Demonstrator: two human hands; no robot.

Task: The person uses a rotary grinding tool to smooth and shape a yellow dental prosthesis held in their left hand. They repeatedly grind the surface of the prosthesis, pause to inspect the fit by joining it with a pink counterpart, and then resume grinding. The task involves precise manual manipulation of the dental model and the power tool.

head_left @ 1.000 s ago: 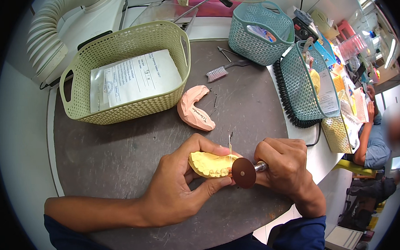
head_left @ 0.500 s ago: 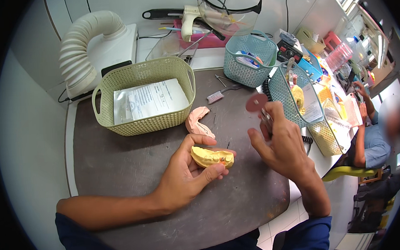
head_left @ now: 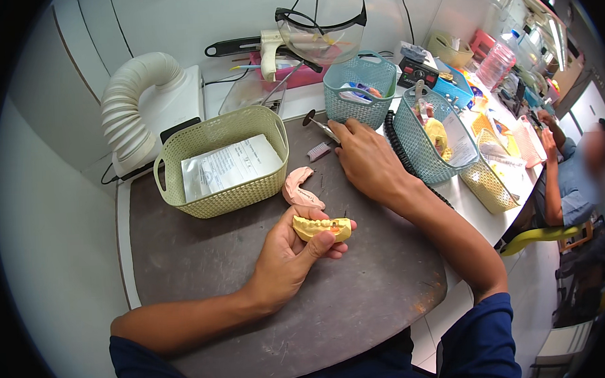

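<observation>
My left hand (head_left: 283, 259) is closed around a yellow dental cast (head_left: 309, 229), its row of teeth facing up. An orange patch marks the cast near its right end, beside my thumb. Farther off, my right hand (head_left: 372, 160) grips a rotary handpiece (head_left: 326, 130) tipped with a dark round disc (head_left: 309, 118), at the far side of the dark work mat. Just beyond my left hand lies a pink horseshoe-shaped dental cast (head_left: 301, 188). A small brush (head_left: 318, 151) rests by my right hand, its handle hidden.
A green basket (head_left: 232, 192) with papers stands at left. Behind are a blue basket (head_left: 356, 109), clear safety glasses (head_left: 323, 43) and a white ribbed hose (head_left: 119, 95). Another blue basket (head_left: 422, 150) and a coiled black cord (head_left: 398, 144) are at right, with a person (head_left: 572, 170) seated beyond.
My right hand has moved away from me and left with the handpiece, down toward the far side of the mat. My left hand keeps the yellow cast, now tilted slightly differently.
</observation>
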